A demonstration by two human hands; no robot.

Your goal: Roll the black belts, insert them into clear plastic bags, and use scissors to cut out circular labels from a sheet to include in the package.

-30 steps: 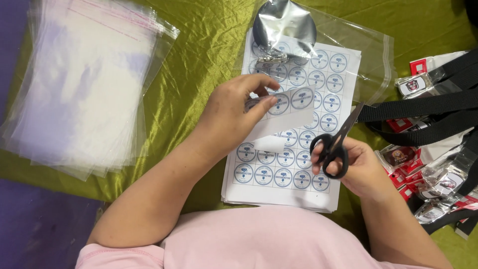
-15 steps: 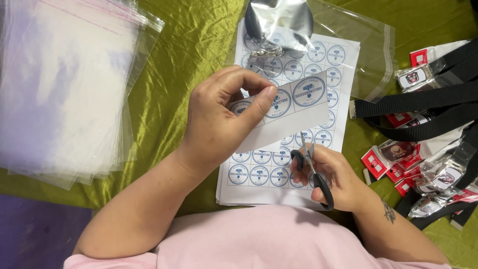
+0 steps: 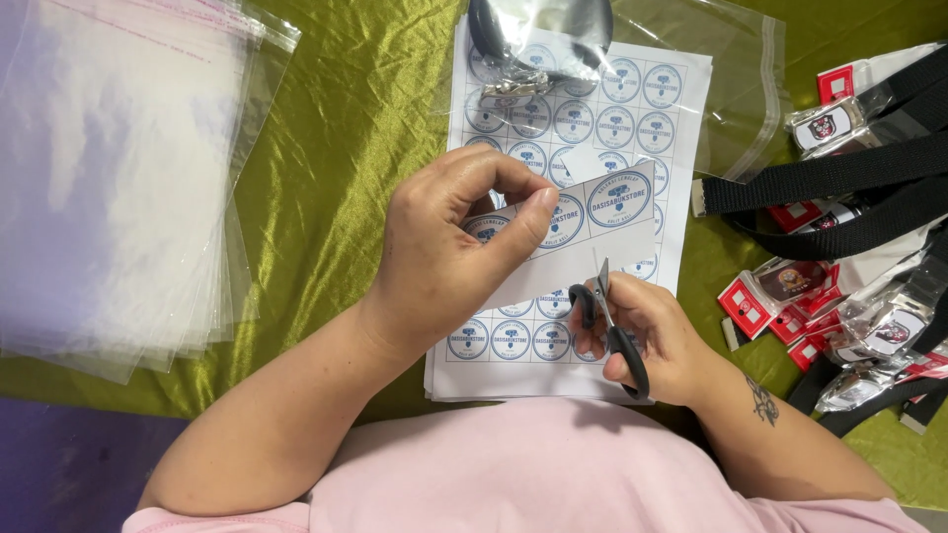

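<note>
The left hand point(image 3: 444, 252) pinches a cut strip point(image 3: 583, 232) of round blue-and-white stickers between thumb and forefinger, the fingers pressed on the strip's left end so that it hangs lifted over the sticker sheet point(image 3: 583, 148). The right hand point(image 3: 647, 331) holds black-handled scissors point(image 3: 612, 321), fingers closed through the loops, the blade tips pointing up at the strip's near edge, just right of the thumb.

To cut well here, the blades should enter the white gap between two circles, not across a printed ring. The strip looks slack toward its right end, so the pinch would do better close to the cut line, keeping the paper taut and flat to the blades. A single clean close of the scissors, square to the strip's long edge, likely leaves an even margin around each sticker. The left thumb lies near the blade path and should stay clear of it.

Far of the hands a clear bag point(image 3: 691, 89) lies over the sheet's top. A stack of clear sleeves point(image 3: 118, 178) lies at the left on the green cloth point(image 3: 336, 148) covering the tabletop; black straps point(image 3: 839, 188) and packed badges point(image 3: 790, 296) lie at the right.
</note>
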